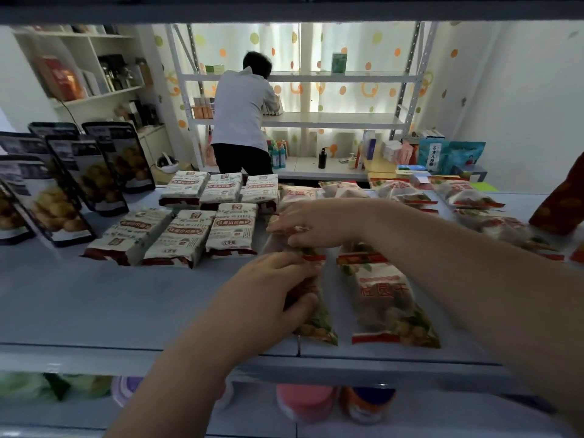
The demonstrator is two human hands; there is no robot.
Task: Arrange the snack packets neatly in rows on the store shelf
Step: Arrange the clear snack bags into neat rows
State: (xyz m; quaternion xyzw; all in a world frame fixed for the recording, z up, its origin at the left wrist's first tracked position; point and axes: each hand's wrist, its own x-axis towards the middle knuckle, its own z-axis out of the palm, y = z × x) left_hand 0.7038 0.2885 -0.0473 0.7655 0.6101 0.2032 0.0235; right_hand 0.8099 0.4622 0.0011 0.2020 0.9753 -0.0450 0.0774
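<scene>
On the grey shelf [94,305] lies a clear snack packet with red edges [319,324], lengthwise near the front edge. My left hand [268,292] grips its near half from the left. My right hand [313,226] pinches its far end from above. A matching packet [388,301] lies just to its right, untouched. Behind them, more of these red-edged packets [407,192] lie along the back right. White paper-wrapped packets [205,229] sit in two rows to the left.
Dark stand-up pouches [82,181] stand at the far left. A red bag [559,200] stands at the right edge. Jars and bags show on the lower shelf [306,403]. Beyond the shelf a person [243,115] faces a white rack.
</scene>
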